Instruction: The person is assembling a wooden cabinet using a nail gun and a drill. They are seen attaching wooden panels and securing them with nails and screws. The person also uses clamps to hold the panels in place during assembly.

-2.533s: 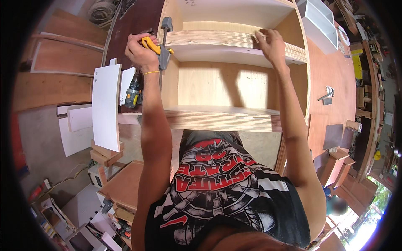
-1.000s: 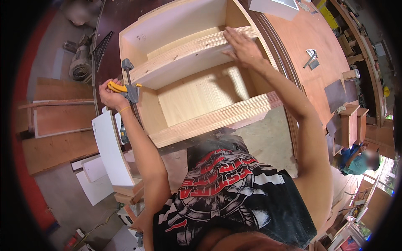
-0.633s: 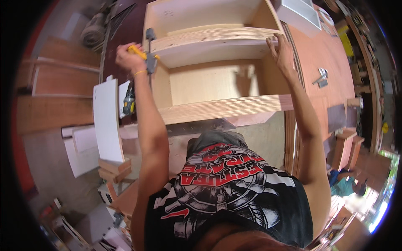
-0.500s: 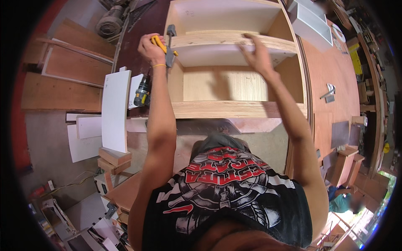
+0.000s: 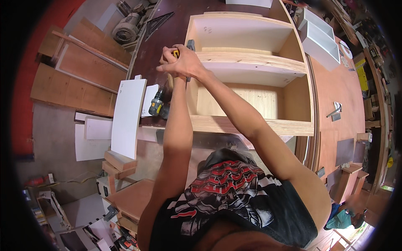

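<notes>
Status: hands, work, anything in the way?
Left hand, right hand at yellow-grey bar clamp. Clamp mostly hidden, at left side of pale plywood cabinet. Grey-yellow cordless drill near left forearm.

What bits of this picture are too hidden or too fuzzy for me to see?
All in the head view:
- Most of the yellow-and-grey clamp: covered by the hands.
- How the left hand grips: the right hand is in front.
- Part of the wooden cabinet's front board: behind the right forearm.
- The rest of the white piece: cut off by the top edge.
- What the other person is doing: too small and blurred.
</notes>
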Demonstrator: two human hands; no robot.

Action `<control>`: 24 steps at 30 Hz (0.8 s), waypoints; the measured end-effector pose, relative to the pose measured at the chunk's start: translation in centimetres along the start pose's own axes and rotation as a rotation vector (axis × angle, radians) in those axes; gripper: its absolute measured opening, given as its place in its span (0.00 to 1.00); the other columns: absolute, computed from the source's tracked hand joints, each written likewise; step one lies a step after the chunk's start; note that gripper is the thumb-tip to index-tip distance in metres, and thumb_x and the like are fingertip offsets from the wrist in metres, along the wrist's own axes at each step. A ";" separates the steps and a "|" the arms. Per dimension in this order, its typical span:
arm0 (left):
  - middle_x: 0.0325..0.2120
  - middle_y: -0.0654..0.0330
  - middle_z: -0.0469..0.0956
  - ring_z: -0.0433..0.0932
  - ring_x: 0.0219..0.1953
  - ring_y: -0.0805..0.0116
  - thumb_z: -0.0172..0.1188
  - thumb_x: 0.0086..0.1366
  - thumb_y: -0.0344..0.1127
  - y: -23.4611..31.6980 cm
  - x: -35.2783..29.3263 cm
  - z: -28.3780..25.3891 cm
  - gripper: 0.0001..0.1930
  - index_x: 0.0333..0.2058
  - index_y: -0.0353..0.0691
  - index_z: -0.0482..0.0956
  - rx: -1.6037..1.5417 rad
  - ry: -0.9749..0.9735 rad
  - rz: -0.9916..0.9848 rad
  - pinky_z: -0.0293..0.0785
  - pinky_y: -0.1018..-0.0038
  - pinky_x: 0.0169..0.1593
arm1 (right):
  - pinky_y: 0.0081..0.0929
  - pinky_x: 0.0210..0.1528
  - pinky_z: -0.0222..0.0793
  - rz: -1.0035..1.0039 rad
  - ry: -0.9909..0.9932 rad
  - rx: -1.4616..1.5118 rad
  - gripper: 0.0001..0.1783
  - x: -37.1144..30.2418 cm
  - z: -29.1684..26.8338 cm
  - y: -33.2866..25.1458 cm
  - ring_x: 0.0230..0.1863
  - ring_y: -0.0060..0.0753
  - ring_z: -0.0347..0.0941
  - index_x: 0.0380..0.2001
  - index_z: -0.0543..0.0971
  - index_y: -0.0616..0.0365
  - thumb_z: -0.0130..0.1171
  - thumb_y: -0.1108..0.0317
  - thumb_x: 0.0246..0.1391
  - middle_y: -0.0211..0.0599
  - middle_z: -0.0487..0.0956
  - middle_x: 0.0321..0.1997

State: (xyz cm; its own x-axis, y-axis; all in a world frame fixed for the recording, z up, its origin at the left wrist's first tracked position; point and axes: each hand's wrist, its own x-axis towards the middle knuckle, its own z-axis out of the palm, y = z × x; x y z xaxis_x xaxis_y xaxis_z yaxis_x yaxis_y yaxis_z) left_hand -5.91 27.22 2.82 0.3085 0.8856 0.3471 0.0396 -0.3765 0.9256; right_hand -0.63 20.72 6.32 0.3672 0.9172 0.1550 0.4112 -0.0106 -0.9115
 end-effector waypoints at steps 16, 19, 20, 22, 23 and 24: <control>0.58 0.45 0.75 0.70 0.65 0.54 0.46 0.76 0.57 0.3 -3.0 -9.1 0.33 0.65 0.31 0.65 -0.266 -0.038 -0.022 0.63 0.60 0.68 | 0.54 0.70 0.57 -0.125 0.134 -0.614 0.52 2.5 -6.7 12.3 0.69 0.56 0.64 0.68 0.64 0.64 0.57 0.31 0.56 0.58 0.69 0.67; 0.55 0.46 0.77 0.76 0.59 0.58 0.50 0.77 0.45 0.4 -9.7 -15.5 0.25 0.63 0.33 0.68 -0.320 0.031 -0.139 0.70 0.64 0.63 | 0.65 0.70 0.51 -0.002 -0.071 -0.916 0.46 1.4 -6.0 13.1 0.72 0.53 0.61 0.70 0.65 0.52 0.51 0.30 0.60 0.52 0.69 0.69; 0.54 0.45 0.78 0.78 0.57 0.58 0.51 0.77 0.45 -0.4 -12.4 -17.6 0.24 0.62 0.34 0.69 -0.264 0.053 -0.191 0.72 0.65 0.61 | 0.68 0.70 0.49 0.023 -0.089 -0.922 0.44 1.6 -5.9 13.0 0.72 0.52 0.61 0.70 0.65 0.48 0.50 0.30 0.61 0.50 0.69 0.69; 0.48 0.52 0.82 0.81 0.48 0.66 0.52 0.77 0.42 -2.8 -19.1 -22.3 0.21 0.59 0.32 0.71 -0.233 0.124 -0.286 0.78 0.72 0.52 | 0.65 0.72 0.49 -0.116 -0.004 -1.036 0.37 0.9 -4.9 14.1 0.74 0.48 0.58 0.72 0.63 0.38 0.46 0.35 0.66 0.45 0.66 0.72; 0.47 0.53 0.82 0.81 0.47 0.66 0.53 0.77 0.42 -4.3 -23.1 -24.7 0.21 0.59 0.31 0.72 -0.199 0.184 -0.381 0.78 0.73 0.51 | 0.63 0.72 0.49 -0.214 0.022 -1.080 0.36 0.3 -4.4 15.0 0.75 0.48 0.58 0.72 0.63 0.39 0.48 0.38 0.66 0.44 0.65 0.73; 0.47 0.53 0.82 0.82 0.46 0.67 0.53 0.76 0.41 -6.4 -27.6 -27.2 0.21 0.58 0.31 0.72 -0.166 0.262 -0.471 0.78 0.73 0.50 | 0.61 0.73 0.50 -0.332 0.044 -1.116 0.36 0.1 -3.7 15.3 0.75 0.48 0.57 0.72 0.62 0.39 0.50 0.40 0.66 0.43 0.64 0.74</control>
State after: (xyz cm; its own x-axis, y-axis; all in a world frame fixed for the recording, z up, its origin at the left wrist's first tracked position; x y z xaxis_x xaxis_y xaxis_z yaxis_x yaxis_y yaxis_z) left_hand -40.59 12.55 -8.58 0.0467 0.9936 -0.1030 -0.0405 0.1049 0.9937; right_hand 8.76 19.21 -6.23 0.1235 0.9264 0.3558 0.9904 -0.1377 0.0148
